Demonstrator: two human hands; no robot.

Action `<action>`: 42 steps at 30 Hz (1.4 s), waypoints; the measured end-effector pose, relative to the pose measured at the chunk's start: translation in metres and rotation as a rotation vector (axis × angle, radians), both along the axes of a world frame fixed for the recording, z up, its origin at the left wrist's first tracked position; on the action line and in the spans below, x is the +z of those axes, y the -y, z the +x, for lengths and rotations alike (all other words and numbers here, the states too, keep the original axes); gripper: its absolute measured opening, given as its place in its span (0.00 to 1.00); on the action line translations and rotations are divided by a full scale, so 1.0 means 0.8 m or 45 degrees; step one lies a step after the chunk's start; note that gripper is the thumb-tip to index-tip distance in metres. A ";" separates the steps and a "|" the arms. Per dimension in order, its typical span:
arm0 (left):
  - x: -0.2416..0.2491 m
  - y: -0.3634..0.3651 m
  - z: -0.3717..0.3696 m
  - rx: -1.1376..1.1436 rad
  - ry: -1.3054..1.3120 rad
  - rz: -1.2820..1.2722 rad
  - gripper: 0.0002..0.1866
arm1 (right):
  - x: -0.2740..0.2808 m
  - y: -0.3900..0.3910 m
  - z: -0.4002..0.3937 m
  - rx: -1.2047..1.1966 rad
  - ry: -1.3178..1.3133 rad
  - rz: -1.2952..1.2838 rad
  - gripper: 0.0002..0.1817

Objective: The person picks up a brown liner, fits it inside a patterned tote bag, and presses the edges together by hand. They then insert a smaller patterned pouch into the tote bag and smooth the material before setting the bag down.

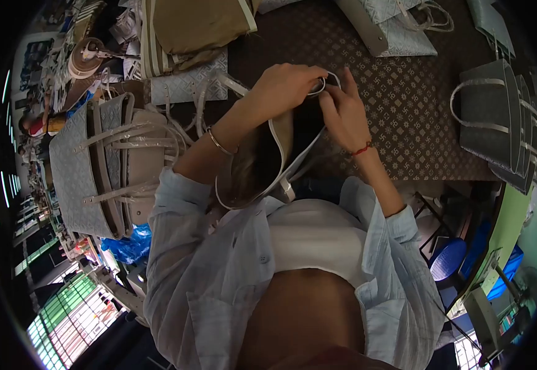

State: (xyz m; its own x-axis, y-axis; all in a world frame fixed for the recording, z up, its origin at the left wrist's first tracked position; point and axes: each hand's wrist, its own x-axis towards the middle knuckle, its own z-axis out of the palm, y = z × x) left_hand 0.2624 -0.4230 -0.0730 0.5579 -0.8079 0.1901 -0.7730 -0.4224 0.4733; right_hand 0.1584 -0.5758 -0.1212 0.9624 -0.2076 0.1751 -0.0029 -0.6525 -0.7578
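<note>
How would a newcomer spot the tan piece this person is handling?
Start at the brown patterned table; at its near side, find the left hand and right hand close together. Just below them is the tan piece, pale-edged and, unlike the grey bags at right, in hand.

A long, narrow pale strip (pixel 281 151) is held at its upper part between the left hand (pixel 290 85) and the right hand (pixel 345 111), where it is bent into a small, tight curl. Below both hands, on the wearer's side, it is hung slack in wide, crossing curves. Beneath the left hand, a tan face is bordered by its pale edge.
</note>
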 end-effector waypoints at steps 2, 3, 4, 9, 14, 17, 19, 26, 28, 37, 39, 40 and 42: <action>0.006 -0.002 0.007 -0.116 -0.095 -0.135 0.10 | 0.007 -0.004 -0.003 -0.007 0.075 -0.063 0.17; 0.002 -0.007 0.008 -0.115 -0.111 -0.134 0.10 | 0.013 -0.007 -0.004 -0.036 0.024 -0.030 0.17; 0.000 -0.012 0.010 -0.088 -0.161 -0.085 0.09 | 0.019 -0.010 -0.005 -0.064 -0.025 0.002 0.17; 0.000 -0.023 -0.001 -0.021 -0.221 0.002 0.08 | 0.009 0.001 -0.006 0.005 0.027 -0.064 0.16; -0.012 -0.028 -0.003 0.033 0.006 -0.216 0.06 | 0.016 -0.003 -0.006 -0.073 0.093 -0.089 0.16; -0.012 -0.024 -0.008 0.119 -0.032 -0.298 0.09 | 0.018 0.002 -0.004 -0.103 0.090 0.033 0.13; -0.014 -0.016 -0.013 0.155 0.001 -0.341 0.10 | 0.016 0.008 0.003 -0.035 0.219 -0.166 0.09; -0.009 -0.012 -0.034 0.217 0.475 -0.201 0.08 | 0.032 0.036 0.020 0.263 0.111 -0.392 0.06; -0.017 -0.014 -0.033 0.221 0.305 -0.207 0.08 | 0.029 0.041 0.029 0.275 0.087 -0.375 0.08; -0.021 -0.003 -0.025 0.393 0.027 -0.112 0.09 | 0.031 0.051 0.048 0.374 0.025 -0.391 0.08; -0.022 -0.001 -0.023 0.394 0.047 -0.107 0.09 | 0.033 0.050 0.048 0.371 0.017 -0.407 0.10; -0.021 -0.002 -0.023 0.410 0.025 -0.101 0.09 | 0.033 0.050 0.048 0.363 0.012 -0.420 0.12; -0.020 -0.004 -0.021 0.419 -0.003 -0.092 0.09 | 0.016 0.049 0.045 0.305 0.132 -0.390 0.09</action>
State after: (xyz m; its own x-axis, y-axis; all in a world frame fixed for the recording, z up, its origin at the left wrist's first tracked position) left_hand 0.2458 -0.4200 -0.0891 0.7872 -0.5688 0.2384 -0.5994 -0.6146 0.5128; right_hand 0.1944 -0.6149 -0.1087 0.9511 0.0973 0.2930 0.2432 -0.8210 -0.5166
